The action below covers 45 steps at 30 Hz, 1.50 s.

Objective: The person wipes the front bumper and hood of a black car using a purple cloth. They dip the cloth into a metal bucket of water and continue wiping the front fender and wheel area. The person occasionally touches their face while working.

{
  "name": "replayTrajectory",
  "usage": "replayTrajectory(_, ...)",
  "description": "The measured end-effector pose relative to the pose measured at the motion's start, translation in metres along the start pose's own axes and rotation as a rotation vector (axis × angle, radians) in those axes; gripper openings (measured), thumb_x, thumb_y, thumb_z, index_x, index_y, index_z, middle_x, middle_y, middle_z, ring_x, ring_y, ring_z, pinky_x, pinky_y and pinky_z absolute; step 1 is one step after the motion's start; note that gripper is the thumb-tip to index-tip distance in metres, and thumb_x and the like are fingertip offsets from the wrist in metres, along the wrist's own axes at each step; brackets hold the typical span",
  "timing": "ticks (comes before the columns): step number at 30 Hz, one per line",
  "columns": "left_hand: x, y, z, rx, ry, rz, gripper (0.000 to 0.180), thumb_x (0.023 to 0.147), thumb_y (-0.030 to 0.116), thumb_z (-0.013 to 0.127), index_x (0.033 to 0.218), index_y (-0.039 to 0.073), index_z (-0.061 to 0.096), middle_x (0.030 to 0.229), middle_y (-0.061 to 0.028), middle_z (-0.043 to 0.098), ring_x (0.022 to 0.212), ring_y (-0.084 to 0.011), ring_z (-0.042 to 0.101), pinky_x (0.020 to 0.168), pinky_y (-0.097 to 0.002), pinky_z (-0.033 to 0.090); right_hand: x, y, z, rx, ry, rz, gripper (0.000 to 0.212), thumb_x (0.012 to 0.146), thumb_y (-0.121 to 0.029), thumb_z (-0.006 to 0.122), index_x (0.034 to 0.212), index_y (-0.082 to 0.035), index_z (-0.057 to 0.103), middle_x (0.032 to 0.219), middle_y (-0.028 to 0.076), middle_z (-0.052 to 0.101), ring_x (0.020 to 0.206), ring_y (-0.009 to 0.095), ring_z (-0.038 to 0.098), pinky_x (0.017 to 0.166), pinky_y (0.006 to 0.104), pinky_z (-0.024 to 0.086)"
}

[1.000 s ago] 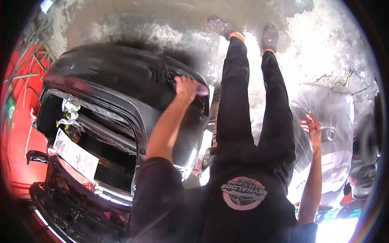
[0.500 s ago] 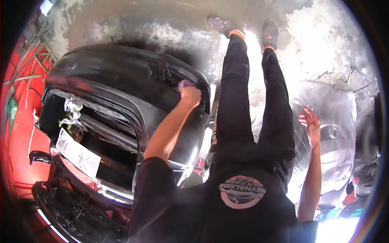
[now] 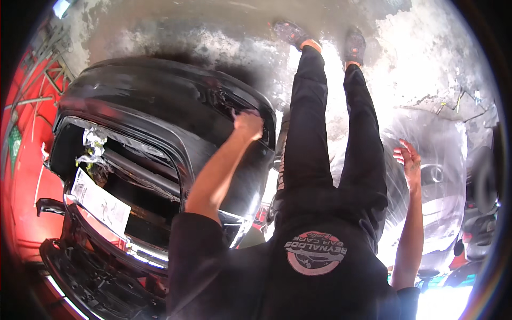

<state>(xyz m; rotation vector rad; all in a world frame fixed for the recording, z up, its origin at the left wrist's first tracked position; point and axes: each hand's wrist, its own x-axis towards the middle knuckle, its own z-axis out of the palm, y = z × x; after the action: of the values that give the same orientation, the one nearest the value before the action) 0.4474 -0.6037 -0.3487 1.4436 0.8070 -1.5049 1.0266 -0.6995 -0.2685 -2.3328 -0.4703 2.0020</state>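
My left hand (image 3: 249, 127) is closed, pressed against the rear corner of a black car body (image 3: 160, 98). Between its fingers shows a bit of a small purplish pad or cloth (image 3: 253, 113), mostly hidden and blurred. Just beyond the knuckles lies a dark recess (image 3: 226, 98) in the car's panel. My right hand (image 3: 409, 161) hangs out to the right with its fingers loosely apart and nothing in them. Behind it is a car under clear plastic sheeting (image 3: 445, 141), and I cannot see any contact between the two.
The black car's boot opening (image 3: 144, 200) holds crumpled wrapping (image 3: 94, 144) and a printed sheet (image 3: 101, 202). A raised black lid (image 3: 101, 282) stands at the lower left. Metal tubing (image 3: 32, 101) is by the red floor (image 3: 32, 186). Worn concrete (image 3: 416, 58) surrounds my feet.
My left hand has shifted slightly left along the car's corner, its wrist turning, and the purplish piece shows less. My right hand has hardly moved.
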Motion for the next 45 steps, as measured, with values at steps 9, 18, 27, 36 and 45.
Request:
replayTrajectory(9,-0.013,0.078,0.076,-0.154,0.304,0.135,0.03,0.101,0.026,0.057,0.125,0.017,0.073,0.132,-0.0138,0.064,0.126,-0.0359,0.061,0.108,-0.0612,0.048,-0.022,-0.049,0.004,-0.09,0.0,-0.034,0.053,0.106,-0.036,0.054,0.142,0.002,0.062,0.102,0.017,0.077,0.085,0.02,0.073,0.077,0.0337,0.059)
replayTrajectory(18,-0.111,0.086,-0.002,-1.109,1.181,0.019,0.032,0.092,0.003,0.061,0.123,0.008,0.06,0.118,-0.0228,0.068,0.11,-0.0448,0.066,0.094,-0.0511,0.054,-0.022,-0.064,-0.014,-0.047,-0.064,-0.255,0.052,0.099,-0.024,0.055,0.145,0.001,0.057,0.094,0.011,0.075,0.074,0.015,0.069,0.064,0.0289,0.055)
replayTrajectory(27,-0.248,0.179,-0.037,-1.646,0.937,0.77,0.03,0.1,0.012,0.063,0.127,0.0,0.069,0.109,-0.0091,0.074,0.102,-0.0169,0.068,0.092,-0.0359,0.054,-0.1,-0.221,-0.006,-0.167,-0.288,-0.507,0.065,0.099,-0.033,0.065,0.157,-0.009,0.05,0.117,0.012,0.073,0.099,0.019,0.07,0.082,0.0338,0.057)
replayTrajectory(36,-0.389,0.203,-0.063,-1.801,1.21,0.734,0.056,0.107,0.033,0.064,0.154,0.005,0.051,0.149,-0.0163,0.057,0.133,-0.0222,0.056,0.11,-0.0369,0.047,-0.27,-0.329,0.087,-0.202,-0.715,-0.598,0.055,0.101,-0.02,0.065,0.152,-0.002,0.055,0.13,0.014,0.069,0.113,0.021,0.068,0.095,0.0359,0.057)
replayTrajectory(45,-0.344,0.161,-0.037,-2.413,1.335,0.61,0.093,0.103,0.046,0.068,0.167,0.008,0.014,0.154,-0.0234,0.043,0.141,-0.0317,0.048,0.119,-0.0461,0.037,-0.277,-0.339,0.201,-0.552,-0.738,-0.988,0.06,0.099,-0.016,0.067,0.155,-0.002,0.051,0.134,0.011,0.068,0.119,0.02,0.066,0.103,0.0335,0.053)
